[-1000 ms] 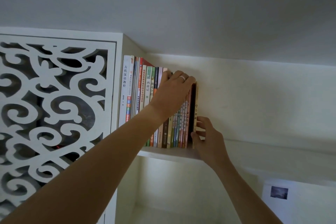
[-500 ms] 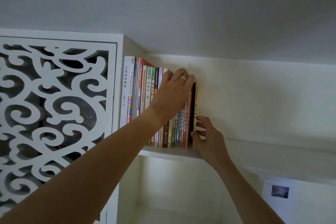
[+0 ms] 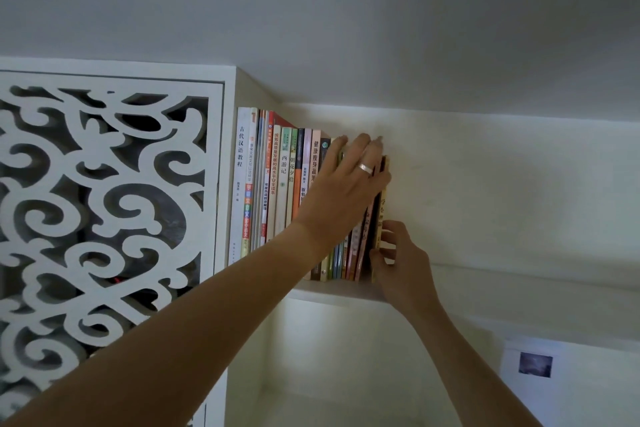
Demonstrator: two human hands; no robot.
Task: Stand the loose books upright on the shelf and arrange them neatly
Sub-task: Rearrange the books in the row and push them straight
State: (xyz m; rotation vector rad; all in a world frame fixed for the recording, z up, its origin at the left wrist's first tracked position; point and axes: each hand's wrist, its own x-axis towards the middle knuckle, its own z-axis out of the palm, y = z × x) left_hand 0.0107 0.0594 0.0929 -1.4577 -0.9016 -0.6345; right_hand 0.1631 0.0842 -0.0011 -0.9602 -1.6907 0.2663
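A row of upright books [image 3: 277, 180] stands on the white shelf [image 3: 519, 282], packed against the left wall of the alcove. My left hand [image 3: 346, 187] lies flat over the spines at the row's right part, fingers straight and reaching past the book tops. It wears a ring. My right hand [image 3: 398, 260] is lower, at the row's right end. Its fingers and thumb pinch the bottom of the last thin yellow book [image 3: 382, 208], which stands upright against a dark book.
A white carved lattice panel [image 3: 104, 204] fills the left side. The shelf runs on to the right of the books. Below it is an open white compartment [image 3: 329, 374]. A small picture [image 3: 535, 364] hangs on the wall at lower right.
My left hand has slid slightly up, its fingers now straighter over the book tops. My right hand keeps its place at the last book's bottom.
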